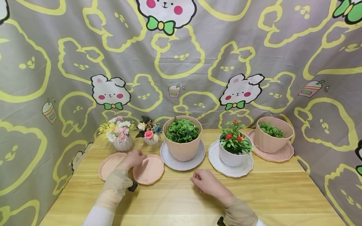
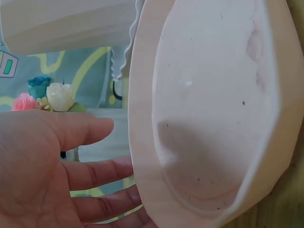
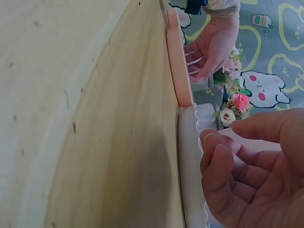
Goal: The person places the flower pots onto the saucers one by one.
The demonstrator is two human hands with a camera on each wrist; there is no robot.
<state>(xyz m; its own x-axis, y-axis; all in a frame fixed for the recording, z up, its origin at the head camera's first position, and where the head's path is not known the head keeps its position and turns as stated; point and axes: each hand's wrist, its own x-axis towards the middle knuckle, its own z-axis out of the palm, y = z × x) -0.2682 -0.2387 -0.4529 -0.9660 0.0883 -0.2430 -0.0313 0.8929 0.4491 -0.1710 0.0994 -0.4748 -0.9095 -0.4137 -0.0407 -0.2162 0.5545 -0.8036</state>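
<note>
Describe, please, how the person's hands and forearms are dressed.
The left hand and right hand are bare. Behind each come a beige cuff and a small black device, then a white sleeve further up.

My L hand & R hand bare. Beige cuffs, white slvs further up. Blk box by L cuff, blk part by R.

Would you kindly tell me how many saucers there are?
5: the leftmost saucer, a second beside it, a third under the middle pot, a fourth under the red-flowered pot, a fifth under the rightmost pot.
</note>
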